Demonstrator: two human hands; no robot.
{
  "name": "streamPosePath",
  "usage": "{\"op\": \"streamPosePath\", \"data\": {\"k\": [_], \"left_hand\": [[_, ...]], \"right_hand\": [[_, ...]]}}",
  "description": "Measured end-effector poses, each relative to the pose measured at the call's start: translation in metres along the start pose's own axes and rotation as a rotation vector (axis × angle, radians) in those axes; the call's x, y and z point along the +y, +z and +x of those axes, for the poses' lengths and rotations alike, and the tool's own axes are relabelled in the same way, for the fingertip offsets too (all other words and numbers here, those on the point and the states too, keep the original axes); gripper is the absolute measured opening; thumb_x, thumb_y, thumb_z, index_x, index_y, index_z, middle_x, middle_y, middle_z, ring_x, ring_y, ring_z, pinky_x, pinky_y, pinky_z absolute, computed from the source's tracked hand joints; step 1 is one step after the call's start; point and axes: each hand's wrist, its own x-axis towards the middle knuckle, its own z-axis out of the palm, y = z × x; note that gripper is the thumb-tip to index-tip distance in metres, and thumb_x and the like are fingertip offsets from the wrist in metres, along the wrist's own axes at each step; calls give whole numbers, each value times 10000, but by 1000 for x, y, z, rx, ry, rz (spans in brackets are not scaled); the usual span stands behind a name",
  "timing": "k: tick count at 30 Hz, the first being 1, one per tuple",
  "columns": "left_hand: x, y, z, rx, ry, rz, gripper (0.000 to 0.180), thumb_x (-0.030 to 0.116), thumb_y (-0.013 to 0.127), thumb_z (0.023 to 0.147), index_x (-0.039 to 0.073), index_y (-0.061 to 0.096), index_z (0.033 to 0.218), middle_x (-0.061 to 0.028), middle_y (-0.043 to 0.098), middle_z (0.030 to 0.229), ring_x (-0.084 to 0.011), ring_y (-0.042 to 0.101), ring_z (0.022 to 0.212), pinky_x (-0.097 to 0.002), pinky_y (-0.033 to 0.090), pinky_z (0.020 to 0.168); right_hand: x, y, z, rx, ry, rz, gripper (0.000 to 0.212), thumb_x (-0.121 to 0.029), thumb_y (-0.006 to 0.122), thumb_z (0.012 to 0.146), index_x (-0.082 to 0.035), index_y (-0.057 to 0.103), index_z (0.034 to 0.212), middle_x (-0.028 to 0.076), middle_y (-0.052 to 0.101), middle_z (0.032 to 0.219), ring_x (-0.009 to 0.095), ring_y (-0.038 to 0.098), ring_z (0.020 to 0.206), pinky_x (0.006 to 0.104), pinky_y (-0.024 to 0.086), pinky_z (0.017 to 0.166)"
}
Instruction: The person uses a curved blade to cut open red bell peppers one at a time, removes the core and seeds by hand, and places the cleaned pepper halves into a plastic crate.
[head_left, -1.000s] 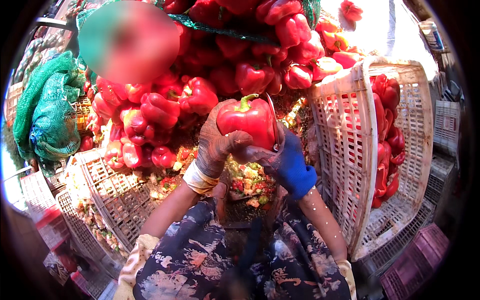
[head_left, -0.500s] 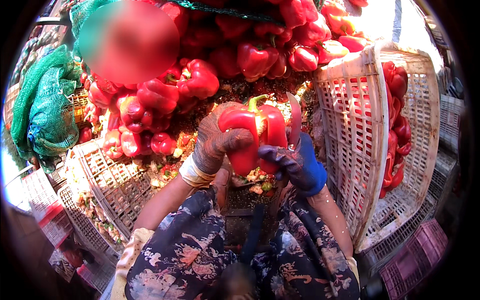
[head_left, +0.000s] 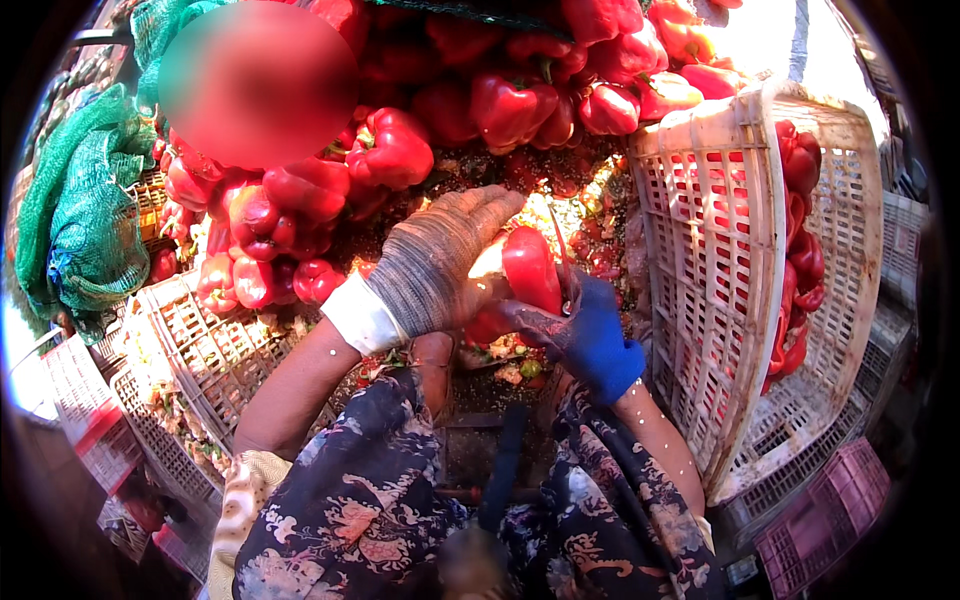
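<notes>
A red bell pepper (head_left: pixel 531 270) is in front of me between my two hands, its near side partly covered by them. My left hand (head_left: pixel 440 262), in a grey knitted glove with brown-stained fingers, is against the pepper's left side, fingers long and curved over it and thumb below. My right hand (head_left: pixel 590 335), in a blue-coated glove, is closed on a small knife (head_left: pixel 560 235) whose blade points up and away, nearly edge-on. The right thumb touches the pepper's lower side. The pepper's stem cannot be seen.
Red peppers (head_left: pixel 510 108) are heaped beyond my hands. At right a tipped white crate (head_left: pixel 710 290) holds more peppers. A crate (head_left: pixel 215 340) with pale scraps lies at left, near green netting (head_left: pixel 95 215). Seeds and scraps (head_left: pixel 510 372) litter the ground.
My left hand has turned and stretched its fingers up and right over the pepper. The pepper has tilted, and its green stem is out of sight. The knife has turned edge-on.
</notes>
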Motion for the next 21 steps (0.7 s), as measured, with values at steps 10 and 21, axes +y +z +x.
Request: {"op": "streamPosePath", "data": {"k": [10,21], "left_hand": [[-11,22,16,-574,-143,29,439,376,802,565,89,726,889,-173,712,889,-335,698,860,-444,560,737],[-30,51,-1,-296,-252,45,384,361,761,611,128,683,906,-144,688,851,-360,667,828,-460,527,728]], "right_hand": [[5,0,0,-113,-180,-396,471,-398,813,730,-54,667,1017,196,677,811,374,681,766,422,532,671],[14,-1,3,-53,-190,-228,710,-393,814,747,-11,543,1281,237,669,1049,344,686,943,402,549,808]]}}
